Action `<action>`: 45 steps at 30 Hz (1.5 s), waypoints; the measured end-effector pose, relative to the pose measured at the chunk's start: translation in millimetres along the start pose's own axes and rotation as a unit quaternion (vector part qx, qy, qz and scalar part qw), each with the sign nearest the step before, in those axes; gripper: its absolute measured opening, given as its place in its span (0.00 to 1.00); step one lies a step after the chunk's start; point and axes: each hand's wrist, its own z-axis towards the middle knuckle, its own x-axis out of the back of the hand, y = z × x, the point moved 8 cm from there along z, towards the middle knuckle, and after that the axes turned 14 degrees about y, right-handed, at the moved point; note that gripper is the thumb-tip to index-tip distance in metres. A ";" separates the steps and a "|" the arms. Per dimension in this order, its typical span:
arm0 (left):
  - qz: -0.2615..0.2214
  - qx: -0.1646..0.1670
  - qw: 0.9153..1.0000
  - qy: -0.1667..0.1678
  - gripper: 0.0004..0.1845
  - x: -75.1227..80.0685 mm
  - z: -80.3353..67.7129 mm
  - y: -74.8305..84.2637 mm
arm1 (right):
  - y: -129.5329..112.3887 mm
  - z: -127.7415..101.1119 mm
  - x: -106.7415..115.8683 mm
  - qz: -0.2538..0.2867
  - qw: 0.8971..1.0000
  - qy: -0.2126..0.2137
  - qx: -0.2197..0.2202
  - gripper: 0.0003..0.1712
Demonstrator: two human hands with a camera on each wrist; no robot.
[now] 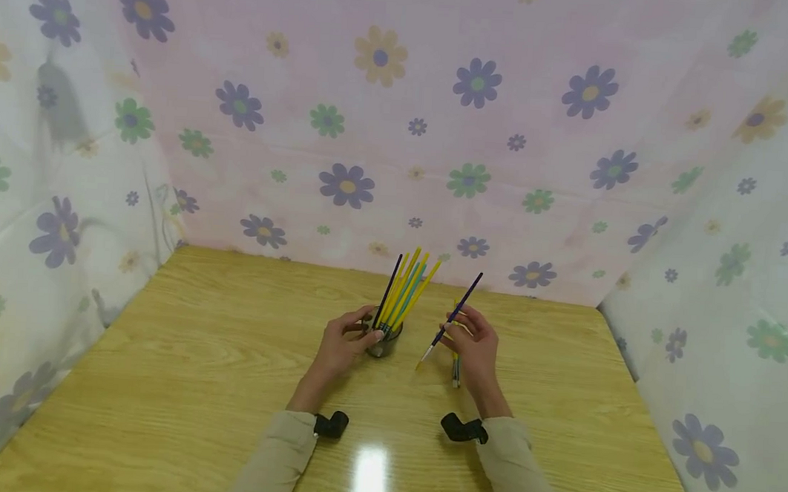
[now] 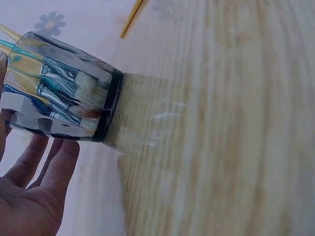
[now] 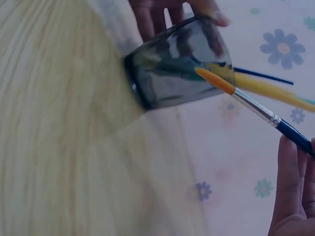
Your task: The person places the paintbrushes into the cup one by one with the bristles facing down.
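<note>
A clear glass cup (image 1: pixel 383 344) stands on the wooden table (image 1: pixel 193 369) and holds several paintbrushes (image 1: pixel 406 289), yellow, teal and dark, handles up. My left hand (image 1: pixel 343 345) is curled round the cup (image 2: pixel 59 93), fingers at its side. My right hand (image 1: pixel 472 347) pinches a dark blue paintbrush (image 1: pixel 453 317) with an orange tip, tip pointing down-left toward the cup (image 3: pixel 179 61). The brush (image 3: pixel 251 101) shows its metal ferrule in the right wrist view. More brushes (image 1: pixel 456 368) lie on the table under the right hand.
Floral fabric walls (image 1: pixel 373 126) close in the table at the back and both sides. Bare wood stretches to the left, right and front of the hands. A light glare (image 1: pixel 370 475) sits near the front edge.
</note>
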 end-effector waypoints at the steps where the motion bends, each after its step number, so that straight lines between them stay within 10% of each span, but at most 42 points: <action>1: 0.003 0.001 1.000 0.002 0.30 0.5 -0.2 0.1 | -2.1 -1.7 -4.5 0.011 1.000 -0.001 0.003 0.19; 21: -0.007 -0.008 1.000 0.009 0.30 -1.3 -4.4 2.6 | -21.5 -10.3 -40.4 0.117 0.984 0.049 0.123 0.19; 31: -0.003 -0.006 1.000 0.013 0.29 -2.2 -1.7 1.6 | -6.3 -17.3 -52.8 0.013 0.980 0.054 0.193 0.21; 45: -0.011 0.003 1.000 0.022 0.28 1.3 -1.3 0.0 | 16.0 -22.8 -60.9 -0.044 0.980 0.068 0.180 0.19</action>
